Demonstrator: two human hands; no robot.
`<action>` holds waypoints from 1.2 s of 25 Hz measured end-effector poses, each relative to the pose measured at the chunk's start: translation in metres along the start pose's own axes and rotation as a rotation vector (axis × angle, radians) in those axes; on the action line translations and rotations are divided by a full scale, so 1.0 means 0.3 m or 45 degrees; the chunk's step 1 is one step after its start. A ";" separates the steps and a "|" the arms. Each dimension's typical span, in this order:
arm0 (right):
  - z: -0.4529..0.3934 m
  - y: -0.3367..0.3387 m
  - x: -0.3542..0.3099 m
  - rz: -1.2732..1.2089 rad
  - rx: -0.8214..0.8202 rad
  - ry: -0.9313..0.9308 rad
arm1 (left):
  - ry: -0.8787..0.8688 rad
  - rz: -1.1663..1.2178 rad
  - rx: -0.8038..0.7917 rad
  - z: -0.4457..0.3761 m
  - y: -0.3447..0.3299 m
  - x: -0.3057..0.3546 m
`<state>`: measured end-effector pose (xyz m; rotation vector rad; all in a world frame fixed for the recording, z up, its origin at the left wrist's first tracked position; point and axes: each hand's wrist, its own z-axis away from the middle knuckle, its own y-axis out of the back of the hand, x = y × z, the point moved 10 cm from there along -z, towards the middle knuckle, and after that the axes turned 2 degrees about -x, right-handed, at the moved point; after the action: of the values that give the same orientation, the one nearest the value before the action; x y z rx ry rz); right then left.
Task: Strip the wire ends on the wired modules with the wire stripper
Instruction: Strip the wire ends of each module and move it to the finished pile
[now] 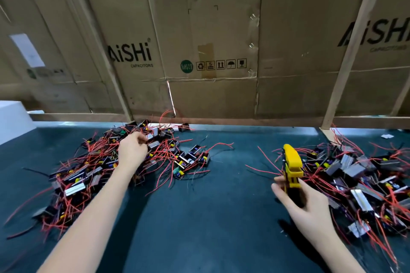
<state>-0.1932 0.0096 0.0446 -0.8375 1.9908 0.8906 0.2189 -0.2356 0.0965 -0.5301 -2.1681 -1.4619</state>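
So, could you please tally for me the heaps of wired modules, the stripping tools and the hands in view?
Heaps of black modules with red wires: 2, left heap and right heap
Yellow wire stripper: 1, in the right hand
Bare hands: 2, the left hand reaching into the left heap
Total: 5

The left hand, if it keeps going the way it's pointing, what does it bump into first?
Likely the left pile of wired modules: the left hand already reaches into its red wires, fingers curled among them. Beyond stands the cardboard wall. Depth is unclear.
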 end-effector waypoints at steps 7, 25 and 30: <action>0.007 -0.052 -0.034 -0.040 -0.168 0.001 | -0.243 -0.649 -0.250 -0.060 -0.154 0.001; -0.032 0.010 0.084 -0.480 0.062 -0.258 | -0.258 -0.278 -0.406 -0.042 -0.011 0.112; -0.021 -0.023 0.103 -0.441 -0.075 -0.344 | -0.604 0.360 -0.206 0.141 0.137 0.375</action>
<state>-0.2048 -0.0068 0.0193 -1.0014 1.5355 0.8139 0.1431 -0.1754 0.1784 -1.2979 -2.1968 -1.4670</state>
